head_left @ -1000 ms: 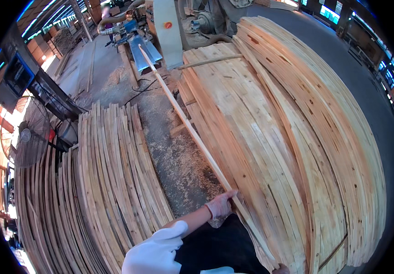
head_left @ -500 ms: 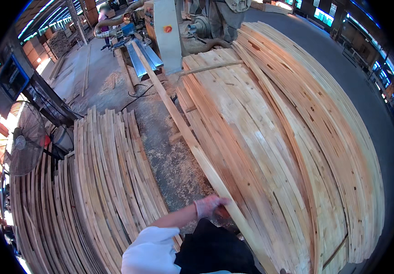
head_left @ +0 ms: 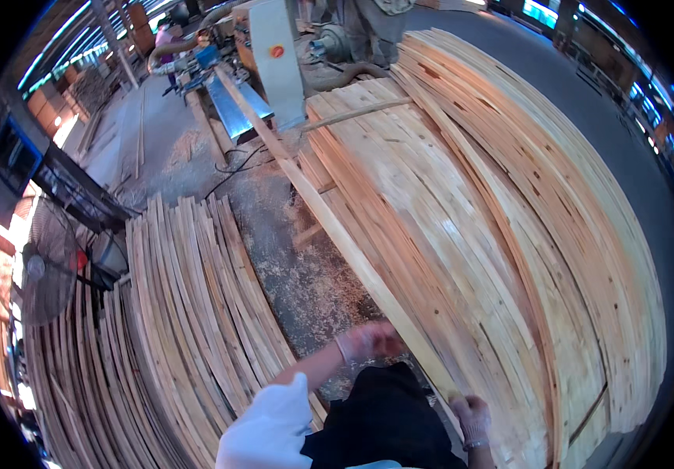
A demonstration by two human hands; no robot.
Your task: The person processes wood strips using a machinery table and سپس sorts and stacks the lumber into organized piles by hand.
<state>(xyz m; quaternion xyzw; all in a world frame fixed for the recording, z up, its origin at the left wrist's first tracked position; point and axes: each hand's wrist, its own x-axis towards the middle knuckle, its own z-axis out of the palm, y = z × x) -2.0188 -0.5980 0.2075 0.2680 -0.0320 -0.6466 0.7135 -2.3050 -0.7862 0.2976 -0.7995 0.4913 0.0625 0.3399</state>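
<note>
A long, narrow wooden board [head_left: 337, 227] slants from the machine's metal bed at the far left down toward me on the right. At its near end, my right hand [head_left: 471, 418], in a pale glove, is closed around the wood. My left hand [head_left: 370, 342], also in a pale glove, hovers just left of the board with fingers loosely stretched out and slightly blurred. It seems to be apart from the wood. The board's far end lies on the blue-grey metal bed [head_left: 237, 109] of the machine.
A wide stack of planks [head_left: 446, 227] fills the right side. Lower left, a pile of narrow strips [head_left: 196, 289] lies beside sawdust-covered floor [head_left: 298, 273]. A large fan [head_left: 38, 266] stands at the left. Behind the machine, a person [head_left: 166, 47] is at the far left.
My left hand has come off the board and sits slightly higher. My right hand, barely visible at the lower edge before, has moved up with the board's near end.
</note>
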